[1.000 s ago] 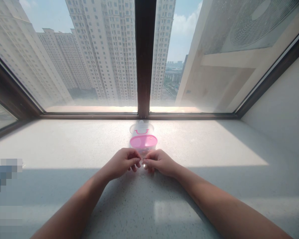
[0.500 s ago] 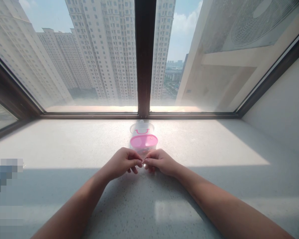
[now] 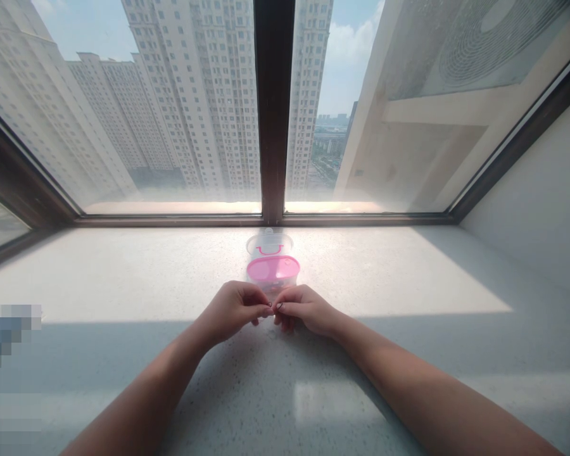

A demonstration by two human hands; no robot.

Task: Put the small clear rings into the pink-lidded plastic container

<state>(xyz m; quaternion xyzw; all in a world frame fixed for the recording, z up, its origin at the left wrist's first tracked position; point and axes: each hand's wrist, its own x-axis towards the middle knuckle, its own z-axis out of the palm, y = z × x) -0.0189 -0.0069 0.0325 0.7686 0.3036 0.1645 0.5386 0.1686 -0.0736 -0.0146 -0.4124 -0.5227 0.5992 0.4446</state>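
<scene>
From the head camera, both bare forearms reach forward over a pale speckled windowsill (image 3: 408,278), and the hands meet at its middle, just on the near side of the line where sunlight gives way to shade.

The left hand (image 3: 235,310) is curled into a loose fist, with thumb and forefinger pinched together and pointing right. The right hand (image 3: 304,308) mirrors it, knuckles up, its thumb and forefinger closed on a small dark item (image 3: 278,306). That item is too small to identify. The fingertips of the two hands touch at this spot, but whether the left pinch also grips the item cannot be told.

Just beyond the hands stands a small clear tub with a pink top (image 3: 273,270), its near edge partly hidden by the fingers. Behind it, touching or nearly so, lies a clear round lid with a pink curved mark (image 3: 269,244), close to the foot of the window.

A dark window frame (image 3: 273,107) runs upright through the centre, dividing two panes. Through the left pane rise pale tower blocks (image 3: 194,95). Through the right pane an air-conditioner unit (image 3: 494,44) with a round fan grille sits on an outer ledge. A plain wall (image 3: 541,202) closes the sill on the right. A pixelated patch (image 3: 9,335) covers part of the left edge.
</scene>
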